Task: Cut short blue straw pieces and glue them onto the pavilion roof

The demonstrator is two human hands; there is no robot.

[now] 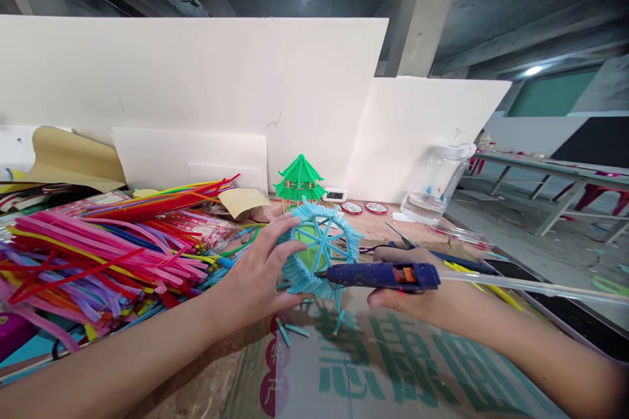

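My left hand (268, 265) grips the left rim of a light-blue pipe-cleaner wheel (348, 280), held up with its spokes facing me. A green patch shows behind the spokes. In my right hand (410, 294) is a dark-blue hot glue gun (381, 276), with a clear glue stick (511, 285) running out of its back. Its nozzle points left and lies at the lower part of the wheel; whether it touches cannot be made out. Several short blue pipe-cleaner pieces (297, 330) lie below on the printed cardboard (373, 366).
Heaped pipe cleaners (108, 255) fill the left side. A green-roofed pavilion model (301, 180) stands behind the wheel, near a small digital display (335, 194). A clear water jug (435, 183) is at the back right, a phone (565, 308) at the right. White boards (196, 72) rise behind.
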